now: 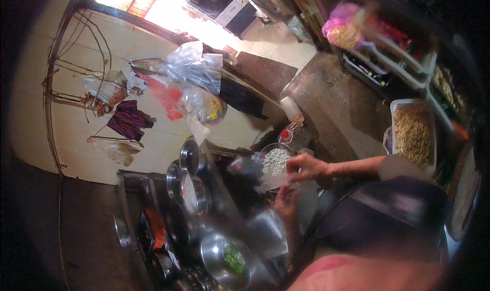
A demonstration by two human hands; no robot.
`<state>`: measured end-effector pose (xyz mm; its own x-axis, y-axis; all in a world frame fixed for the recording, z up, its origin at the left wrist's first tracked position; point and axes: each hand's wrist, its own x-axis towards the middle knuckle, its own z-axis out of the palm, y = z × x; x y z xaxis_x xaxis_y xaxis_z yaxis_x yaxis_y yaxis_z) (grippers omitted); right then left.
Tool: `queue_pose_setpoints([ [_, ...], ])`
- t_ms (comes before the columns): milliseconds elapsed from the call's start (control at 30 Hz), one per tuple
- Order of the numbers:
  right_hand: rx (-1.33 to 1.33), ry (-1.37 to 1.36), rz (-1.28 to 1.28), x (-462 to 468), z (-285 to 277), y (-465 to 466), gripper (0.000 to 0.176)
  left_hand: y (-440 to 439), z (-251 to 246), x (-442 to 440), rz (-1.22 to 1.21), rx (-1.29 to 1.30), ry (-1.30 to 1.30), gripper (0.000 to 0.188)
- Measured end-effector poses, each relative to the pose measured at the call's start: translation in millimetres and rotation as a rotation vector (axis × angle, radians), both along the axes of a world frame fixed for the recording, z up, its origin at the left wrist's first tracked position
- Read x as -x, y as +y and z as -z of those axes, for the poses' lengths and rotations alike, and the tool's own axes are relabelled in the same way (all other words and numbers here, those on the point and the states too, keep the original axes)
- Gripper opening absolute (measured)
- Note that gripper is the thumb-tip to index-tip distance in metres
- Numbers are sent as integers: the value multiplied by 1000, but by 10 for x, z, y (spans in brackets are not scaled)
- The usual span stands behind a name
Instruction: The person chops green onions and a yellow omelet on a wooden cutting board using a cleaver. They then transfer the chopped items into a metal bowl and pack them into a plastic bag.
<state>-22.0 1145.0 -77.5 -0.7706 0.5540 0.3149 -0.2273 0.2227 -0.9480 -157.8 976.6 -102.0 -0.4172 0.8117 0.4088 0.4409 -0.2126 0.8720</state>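
Note:
My right hand (304,167) hangs over the near side of a clear round bowl (269,187), its fingers curled inward. A small pale spot shows at its fingertips; whether it is a held piece is not clear. Many small white pieces (275,160) lie in the far part of the bowl. Close to the bowl's lower rim is my left hand (285,201), palm partly turned up and fingers bent. It is blurred, and I cannot make out anything held in it.
A bottle with a red cap (285,134) and a white bottle (292,110) stand past the bowl. A metal bowl (214,249) holds chopped greens (234,259). Metal pans (191,155) line a dark rack (121,187). Right, a white basket (394,105) contains pale strips (411,134).

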Motion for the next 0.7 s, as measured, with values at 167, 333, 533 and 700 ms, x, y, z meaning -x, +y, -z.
queue_pose_setpoints([
  [167,-91,-85,-178,-22,40,-262,23,12,-349,-291,-33,257,-87,38],
  [333,-222,-191,-392,-4,-94,-204,19,-130,-244,-144,-138,263,-70,27],
  [533,33,-201,-539,-8,-68,5,19,-240,-181,-39,-167,308,-296,24],
  [700,225,-103,-173,-58,-104,99,17,-203,-223,-43,-136,296,-320,27],
])
